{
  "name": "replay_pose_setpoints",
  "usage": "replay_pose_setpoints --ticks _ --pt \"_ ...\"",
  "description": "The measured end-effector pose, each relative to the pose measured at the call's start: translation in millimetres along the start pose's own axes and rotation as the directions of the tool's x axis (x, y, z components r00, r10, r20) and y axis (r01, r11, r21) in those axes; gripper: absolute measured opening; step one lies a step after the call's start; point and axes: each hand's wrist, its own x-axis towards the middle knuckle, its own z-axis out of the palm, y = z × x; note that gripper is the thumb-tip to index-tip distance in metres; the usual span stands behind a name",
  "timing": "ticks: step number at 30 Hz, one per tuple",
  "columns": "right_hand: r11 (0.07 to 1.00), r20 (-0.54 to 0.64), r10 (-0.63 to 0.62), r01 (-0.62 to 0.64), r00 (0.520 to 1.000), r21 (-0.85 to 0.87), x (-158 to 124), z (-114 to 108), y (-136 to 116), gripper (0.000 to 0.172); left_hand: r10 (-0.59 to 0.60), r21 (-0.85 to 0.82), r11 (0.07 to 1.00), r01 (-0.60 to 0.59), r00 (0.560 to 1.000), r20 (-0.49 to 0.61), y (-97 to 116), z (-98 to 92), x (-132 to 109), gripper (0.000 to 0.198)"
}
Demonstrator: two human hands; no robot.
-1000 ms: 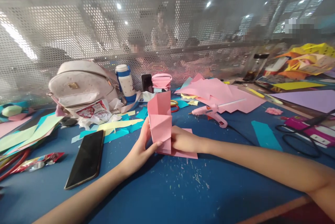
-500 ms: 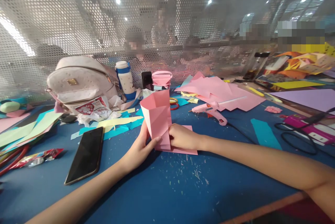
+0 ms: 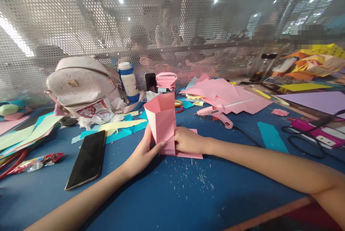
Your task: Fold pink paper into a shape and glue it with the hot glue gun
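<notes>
A folded pink paper box (image 3: pixel 163 123), open at the top, stands on a flat pink sheet (image 3: pixel 192 154) at the middle of the table. My left hand (image 3: pixel 144 152) is wrapped round its left side, thumb against the front near the bottom. On the right, my right hand (image 3: pixel 188 140) is curled with its knuckles pressed to the box's lower right side, over the sheet. Its fingertips are hidden, so what they pinch does not show. A pink glue gun (image 3: pixel 215 114) lies beyond my right hand.
A black phone (image 3: pixel 86 159) and a candy wrapper (image 3: pixel 36 163) lie at left. Behind stand a backpack (image 3: pixel 78 81) and a bottle (image 3: pixel 128 81). Pink sheets (image 3: pixel 221 92) are stacked at the back; a purple power strip (image 3: pixel 318 134) with a cable is at right.
The view has shifted very slightly. Both hands keep their places on the pink paper box, and nothing else has visibly moved.
</notes>
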Motion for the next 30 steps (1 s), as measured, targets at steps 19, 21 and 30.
replay_pose_setpoints --ticks 19,21,30 --pt "0.999 0.019 -0.034 0.034 0.999 -0.006 -2.3 -3.0 3.3 0.018 -0.025 -0.064 0.998 0.026 1.0 0.015 -2.8 0.7 0.3 0.076" --pt "0.999 0.022 -0.032 0.032 0.999 -0.003 -2.9 -5.7 3.4 0.016 -0.024 -0.084 0.996 0.026 1.0 0.019 -3.5 0.9 0.5 0.077" --pt "1.0 0.049 -0.023 0.024 0.999 -0.014 -3.6 -11.0 0.8 0.012 -0.032 -0.099 0.994 0.034 0.999 0.025 -4.3 2.0 0.1 0.08"
